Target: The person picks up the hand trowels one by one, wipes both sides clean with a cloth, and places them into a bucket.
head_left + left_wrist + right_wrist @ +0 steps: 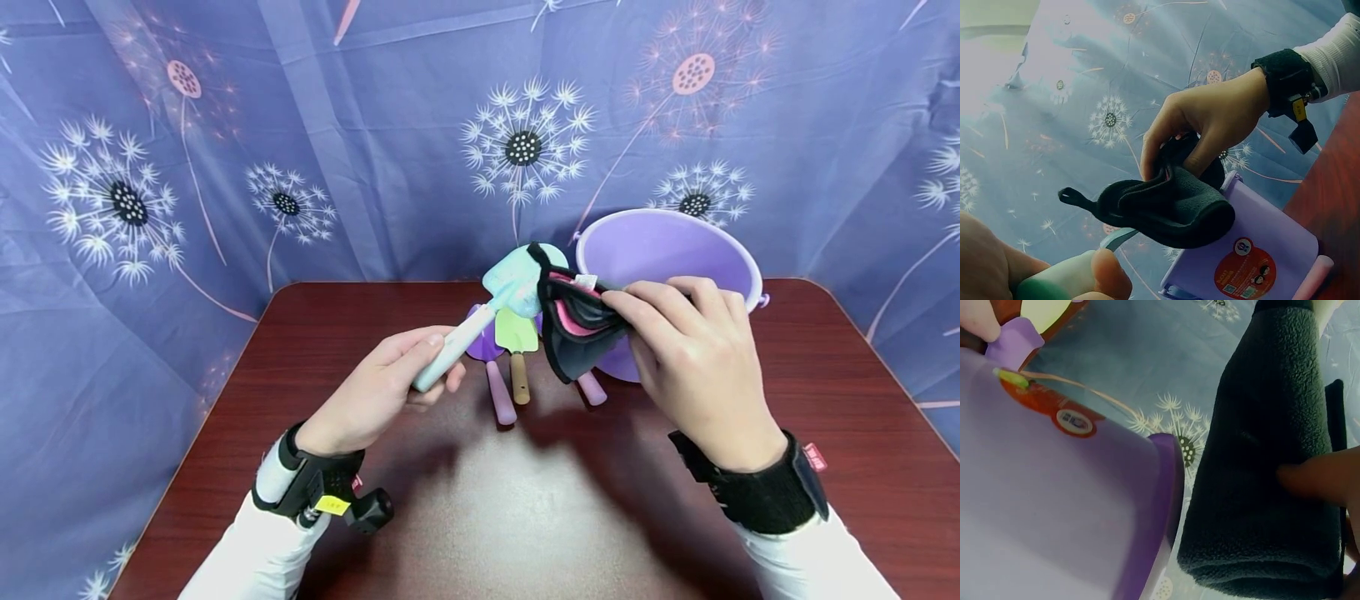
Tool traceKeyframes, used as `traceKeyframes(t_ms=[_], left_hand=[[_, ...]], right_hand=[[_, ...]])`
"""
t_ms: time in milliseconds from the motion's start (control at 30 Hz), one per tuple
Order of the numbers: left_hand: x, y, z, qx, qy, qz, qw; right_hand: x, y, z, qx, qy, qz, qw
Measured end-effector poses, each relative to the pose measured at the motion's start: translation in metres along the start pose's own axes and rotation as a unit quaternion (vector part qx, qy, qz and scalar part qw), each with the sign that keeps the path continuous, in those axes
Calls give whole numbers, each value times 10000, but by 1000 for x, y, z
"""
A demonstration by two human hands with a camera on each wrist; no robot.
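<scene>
In the head view my left hand (390, 375) grips the white handle of a toy shovel (517, 275), whose pale blue blade points up and away. My right hand (693, 358) pinches a folded dark fleecy cloth (581, 321) with black edging, pink inside and a small white tag. The cloth's near edge overlaps the shovel blade in that view. From the left wrist, the cloth (1179, 206) shows a hanging loop at one end, and the right thumb and fingers press it from both sides. The right wrist view shows the thumb lying flat on the cloth (1260, 475).
A purple bucket (667, 229) stands behind the right hand near the table's back edge. On the brown table (360, 317) beneath the shovel lie a green shovel (517, 333) with a tan handle, a purple shovel (498, 392) and another pink handle (592, 389). A dandelion-patterned curtain (405, 167) hangs behind.
</scene>
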State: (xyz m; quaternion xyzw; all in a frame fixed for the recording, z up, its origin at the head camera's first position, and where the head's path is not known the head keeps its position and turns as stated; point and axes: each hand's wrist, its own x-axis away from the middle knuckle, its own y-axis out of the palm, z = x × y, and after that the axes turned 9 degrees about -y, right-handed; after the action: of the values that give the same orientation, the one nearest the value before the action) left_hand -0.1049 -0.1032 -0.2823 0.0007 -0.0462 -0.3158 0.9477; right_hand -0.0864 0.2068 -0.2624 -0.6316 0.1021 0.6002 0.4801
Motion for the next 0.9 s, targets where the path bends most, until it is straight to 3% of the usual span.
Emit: traceKeyframes(t_ms=[500,900], left_hand=[[1,0,2,-354,77,42,9993],[1,1,3,-1006,186,216,9945]], right_hand=[[5,-6,9,203,491,-215,9984],[7,-7,11,243,572,-386,9973]])
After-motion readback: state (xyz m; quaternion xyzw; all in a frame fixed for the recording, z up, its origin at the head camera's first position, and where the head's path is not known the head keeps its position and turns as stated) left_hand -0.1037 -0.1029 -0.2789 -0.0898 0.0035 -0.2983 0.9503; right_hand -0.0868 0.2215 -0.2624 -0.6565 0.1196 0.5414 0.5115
